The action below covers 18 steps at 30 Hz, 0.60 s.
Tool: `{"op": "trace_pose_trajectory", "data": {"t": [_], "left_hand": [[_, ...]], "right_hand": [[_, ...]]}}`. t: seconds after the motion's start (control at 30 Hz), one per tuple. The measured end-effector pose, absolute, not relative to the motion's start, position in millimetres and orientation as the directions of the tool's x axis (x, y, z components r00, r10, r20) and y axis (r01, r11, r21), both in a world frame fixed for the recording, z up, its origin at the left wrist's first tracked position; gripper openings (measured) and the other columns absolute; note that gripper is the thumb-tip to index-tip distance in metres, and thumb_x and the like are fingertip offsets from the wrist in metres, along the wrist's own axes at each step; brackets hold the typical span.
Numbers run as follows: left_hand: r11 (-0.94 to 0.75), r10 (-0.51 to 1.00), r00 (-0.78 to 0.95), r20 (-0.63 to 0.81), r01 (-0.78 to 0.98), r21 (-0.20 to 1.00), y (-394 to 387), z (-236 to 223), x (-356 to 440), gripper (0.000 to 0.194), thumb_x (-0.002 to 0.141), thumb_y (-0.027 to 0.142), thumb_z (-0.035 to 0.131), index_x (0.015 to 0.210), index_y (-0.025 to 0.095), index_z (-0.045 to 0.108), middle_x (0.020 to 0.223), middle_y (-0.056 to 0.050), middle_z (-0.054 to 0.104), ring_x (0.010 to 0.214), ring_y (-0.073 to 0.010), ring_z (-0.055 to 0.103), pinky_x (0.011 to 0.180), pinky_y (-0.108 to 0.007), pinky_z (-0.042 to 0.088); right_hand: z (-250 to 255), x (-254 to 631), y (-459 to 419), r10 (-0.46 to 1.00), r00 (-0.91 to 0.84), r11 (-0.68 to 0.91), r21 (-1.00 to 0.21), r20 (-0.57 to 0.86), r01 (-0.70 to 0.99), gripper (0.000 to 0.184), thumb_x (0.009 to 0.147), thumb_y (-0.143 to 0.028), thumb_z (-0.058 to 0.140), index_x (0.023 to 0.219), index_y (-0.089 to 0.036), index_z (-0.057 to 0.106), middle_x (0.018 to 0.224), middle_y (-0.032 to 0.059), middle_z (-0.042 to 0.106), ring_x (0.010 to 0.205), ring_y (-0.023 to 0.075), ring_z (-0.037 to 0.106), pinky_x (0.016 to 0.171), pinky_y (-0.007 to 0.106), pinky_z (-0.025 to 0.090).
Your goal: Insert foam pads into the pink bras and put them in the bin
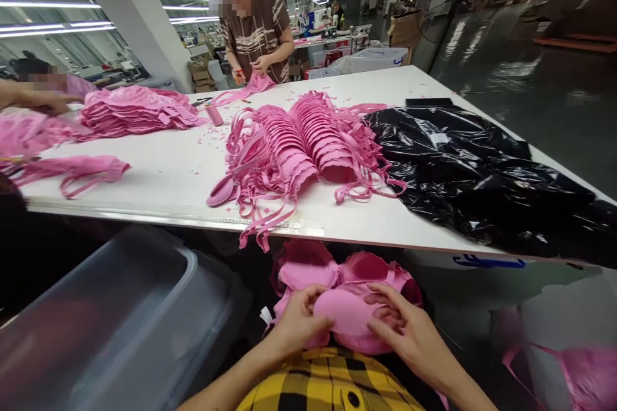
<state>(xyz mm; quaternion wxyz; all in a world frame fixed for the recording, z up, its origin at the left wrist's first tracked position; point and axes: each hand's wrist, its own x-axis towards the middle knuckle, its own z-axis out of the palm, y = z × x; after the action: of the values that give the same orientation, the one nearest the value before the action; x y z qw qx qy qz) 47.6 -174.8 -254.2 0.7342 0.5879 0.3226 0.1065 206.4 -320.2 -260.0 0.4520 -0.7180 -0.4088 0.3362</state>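
In front of my lap, a smooth pink oval bra pad is held between both hands. My left hand pinches its left end between thumb and fingers. Curled round the right end is my right hand, its thumb along the lower edge. Behind and beneath the pad lie pink bras with their cups facing up, partly hidden by my hands. A white label sticks out at their left side.
A white table bears a nested row of pink bras, a loose pad and a black plastic bag. Plastic tubs stand at lower left. Across the table, a person handles pink fabric; another person's arm reaches in left.
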Motion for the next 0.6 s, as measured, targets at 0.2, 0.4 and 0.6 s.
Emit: {"op": "trace_pose_trajectory", "data": {"t": [0.2, 0.4, 0.6], "left_hand": [[0.152, 0.610, 0.724, -0.322, 0.292, 0.944, -162, -263, 31, 0.033, 0.065, 0.017, 0.064, 0.098, 0.014, 0.064, 0.093, -0.008, 0.066, 0.079, -0.0186, 0.060, 0.069, -0.027, 0.047], [-0.112, 0.861, 0.484, -0.159, 0.484, 0.868, -89, -288, 19, 0.029, 0.064, 0.028, 0.068, 0.091, 0.015, 0.068, 0.088, -0.007, 0.066, 0.079, -0.0202, 0.058, 0.072, -0.029, 0.044], [0.006, 0.844, 0.472, -0.257, 0.470, 0.883, -73, -305, 33, 0.034, 0.058, 0.020, 0.070, 0.091, 0.012, 0.067, 0.070, -0.002, 0.064, 0.065, -0.0160, 0.056, 0.060, -0.024, 0.041]], "right_hand": [[-266, 191, -297, 0.920, 0.381, -0.252, -0.890, -0.097, 0.381, 0.036, 0.075, -0.038, 0.055, 0.107, -0.021, 0.060, 0.112, 0.0103, 0.064, 0.106, 0.0282, 0.058, 0.093, 0.042, 0.045], [-263, 218, -282, 0.898, 0.426, -0.288, -0.875, -0.106, 0.389, 0.028, 0.072, -0.042, 0.051, 0.089, -0.021, 0.057, 0.090, 0.0059, 0.065, 0.084, 0.0240, 0.061, 0.073, 0.032, 0.051], [-278, 231, -271, 0.934, 0.294, -0.299, -0.890, -0.200, 0.344, 0.042, 0.068, -0.038, 0.053, 0.106, -0.021, 0.061, 0.112, 0.0089, 0.064, 0.106, 0.0287, 0.057, 0.094, 0.042, 0.043]]}}
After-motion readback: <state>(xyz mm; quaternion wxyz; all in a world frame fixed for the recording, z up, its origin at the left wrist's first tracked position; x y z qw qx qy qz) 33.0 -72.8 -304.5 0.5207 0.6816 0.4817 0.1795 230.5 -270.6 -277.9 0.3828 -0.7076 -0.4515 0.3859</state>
